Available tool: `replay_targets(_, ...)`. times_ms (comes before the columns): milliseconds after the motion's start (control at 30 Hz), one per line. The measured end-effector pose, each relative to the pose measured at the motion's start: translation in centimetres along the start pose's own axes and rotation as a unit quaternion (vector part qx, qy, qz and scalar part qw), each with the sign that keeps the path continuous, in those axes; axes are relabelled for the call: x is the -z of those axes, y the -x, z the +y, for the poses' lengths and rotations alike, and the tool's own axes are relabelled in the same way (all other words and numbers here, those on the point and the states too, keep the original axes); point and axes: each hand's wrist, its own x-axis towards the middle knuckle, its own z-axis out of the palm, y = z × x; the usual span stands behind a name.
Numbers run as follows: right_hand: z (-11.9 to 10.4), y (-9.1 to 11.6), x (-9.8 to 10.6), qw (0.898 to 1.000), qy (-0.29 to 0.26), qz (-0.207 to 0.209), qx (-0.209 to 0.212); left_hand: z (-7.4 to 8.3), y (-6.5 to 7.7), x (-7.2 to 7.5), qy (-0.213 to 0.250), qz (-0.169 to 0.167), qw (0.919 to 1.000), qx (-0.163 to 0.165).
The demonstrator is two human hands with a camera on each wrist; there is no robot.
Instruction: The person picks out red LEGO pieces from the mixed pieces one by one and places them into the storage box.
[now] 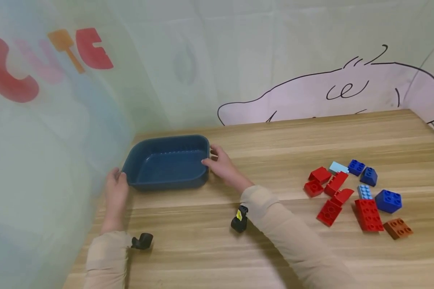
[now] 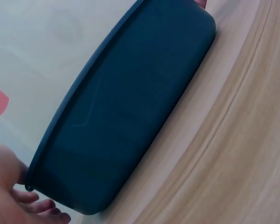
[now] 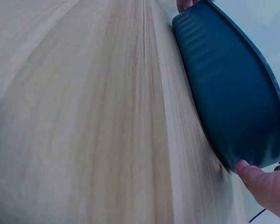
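Note:
A dark blue plastic bin with rounded corners stands upright at the back left of the wooden table, with nothing visible inside. At its left end, my left hand pinches the rim, thumb on top; in the left wrist view its other fingers curl under outside the bin. My right hand grips the opposite end, its thumb over the rim. The right wrist view shows one digit of this hand against the bin's lower corner. Whether the bin's base touches the table all along cannot be told.
On the right of the wooden table lie several toy building bricks: red ones, dark blue ones, light blue ones and an orange-brown one. A printed cloth wall rises behind the table and along its left side.

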Motion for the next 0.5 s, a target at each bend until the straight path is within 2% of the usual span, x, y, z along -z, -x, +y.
replay_targets(300, 0.03, -0.1, 0.1, 0.999, -0.019, -0.023, 0.011, 0.08, -0.03, -0.09, -0.009, -0.014, 0.9999, 0.004)
replay_targets(500, 0.18, -0.28, 0.48, 0.999, -0.012, -0.03, 0.01, 0.37, 0.06, -0.08, -0.03, -0.017, 0.999, -0.03)
